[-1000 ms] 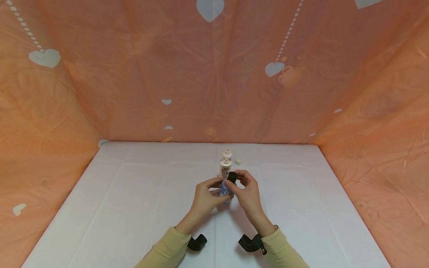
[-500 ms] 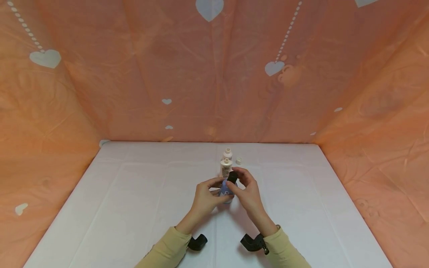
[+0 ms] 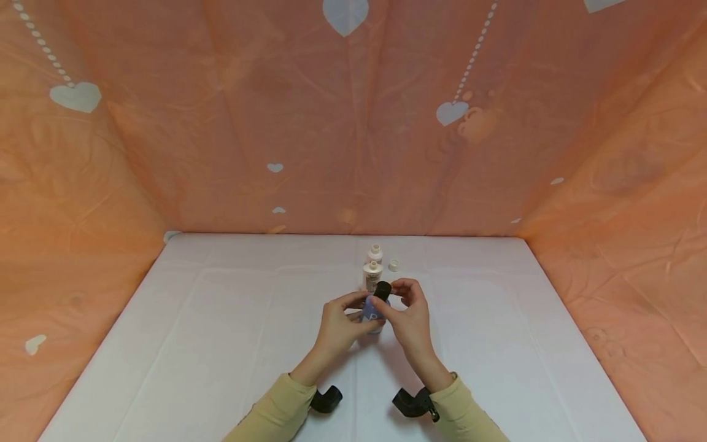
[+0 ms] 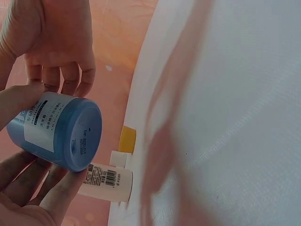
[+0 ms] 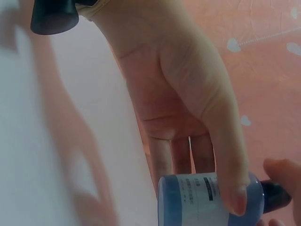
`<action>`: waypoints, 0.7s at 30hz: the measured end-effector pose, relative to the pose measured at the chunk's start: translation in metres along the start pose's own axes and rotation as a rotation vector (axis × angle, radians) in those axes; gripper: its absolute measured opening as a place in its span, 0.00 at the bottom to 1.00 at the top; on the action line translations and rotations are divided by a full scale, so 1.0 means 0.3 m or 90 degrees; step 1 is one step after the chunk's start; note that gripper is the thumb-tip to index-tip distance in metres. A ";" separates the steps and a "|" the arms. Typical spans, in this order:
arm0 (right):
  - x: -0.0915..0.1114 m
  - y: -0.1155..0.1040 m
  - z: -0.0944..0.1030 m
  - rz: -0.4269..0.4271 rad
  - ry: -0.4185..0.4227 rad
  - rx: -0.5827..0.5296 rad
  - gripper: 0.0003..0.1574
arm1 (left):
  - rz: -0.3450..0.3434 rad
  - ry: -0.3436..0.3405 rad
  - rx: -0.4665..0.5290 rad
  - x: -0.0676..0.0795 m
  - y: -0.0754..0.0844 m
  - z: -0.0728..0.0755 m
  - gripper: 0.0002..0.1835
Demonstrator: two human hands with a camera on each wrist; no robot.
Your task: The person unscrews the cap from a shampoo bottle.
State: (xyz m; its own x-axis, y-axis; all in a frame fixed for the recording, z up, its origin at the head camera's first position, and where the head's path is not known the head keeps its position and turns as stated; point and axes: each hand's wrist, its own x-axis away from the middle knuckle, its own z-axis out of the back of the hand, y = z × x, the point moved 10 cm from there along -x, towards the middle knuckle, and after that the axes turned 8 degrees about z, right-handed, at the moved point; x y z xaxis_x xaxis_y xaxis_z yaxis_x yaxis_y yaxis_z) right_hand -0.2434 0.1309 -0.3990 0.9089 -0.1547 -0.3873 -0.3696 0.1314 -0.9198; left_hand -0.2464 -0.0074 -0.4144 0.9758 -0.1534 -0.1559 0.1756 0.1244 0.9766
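In the head view, a blue bottle (image 3: 373, 312) with a black cap (image 3: 382, 290) tilts between both hands over the white table. My left hand (image 3: 338, 326) grips its body, thumb across the front and fingers behind. My right hand (image 3: 410, 312) is at the cap, thumb on its near side and index fingertip at its far side. In the left wrist view, the blue bottle (image 4: 59, 127) shows its printed label and round base. In the right wrist view, the black cap (image 5: 275, 195) sits on the bottle's neck beside the right fingertips.
Two white bottles, one in front (image 3: 372, 276) and one behind (image 3: 375, 253), stand capless beyond the hands. A small white cap (image 3: 393, 266) lies to their right. A yellow cap (image 4: 127, 139) shows in the left wrist view. Orange cloth (image 3: 353, 123) surrounds the table (image 3: 221, 344).
My right fingers shift round the black cap, the index easing off and back near it. The blue bottle turns slightly, bringing more label lettering into sight. The left hand stays in place.
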 end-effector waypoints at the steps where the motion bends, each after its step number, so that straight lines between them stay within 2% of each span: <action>1: 0.001 -0.002 -0.001 0.001 0.000 0.002 0.28 | 0.000 0.001 -0.001 0.000 0.000 0.000 0.25; 7: 0.000 0.002 -0.003 0.002 -0.007 0.009 0.21 | -0.004 0.002 0.001 0.000 0.001 0.001 0.25; 11: -0.007 0.063 -0.009 -0.007 -0.035 0.006 0.18 | 0.003 0.002 0.001 0.000 -0.002 0.003 0.25; 14: -0.006 0.063 -0.019 -0.021 -0.061 0.003 0.16 | 0.008 -0.003 0.000 0.001 -0.004 0.002 0.25; 18: -0.002 0.055 -0.031 -0.033 -0.087 -0.037 0.16 | 0.010 -0.013 0.000 0.001 -0.007 -0.002 0.25; 21: -0.005 0.090 -0.032 -0.026 -0.092 -0.055 0.16 | 0.011 -0.015 0.003 0.000 -0.009 -0.002 0.25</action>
State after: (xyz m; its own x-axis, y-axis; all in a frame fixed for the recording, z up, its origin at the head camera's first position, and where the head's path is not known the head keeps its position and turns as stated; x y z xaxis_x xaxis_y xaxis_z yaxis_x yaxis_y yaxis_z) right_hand -0.2565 0.1252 -0.4239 0.9396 -0.0153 -0.3420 -0.3411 0.0417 -0.9391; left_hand -0.2467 -0.0071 -0.4172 0.9753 -0.1739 -0.1359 0.1585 0.1231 0.9797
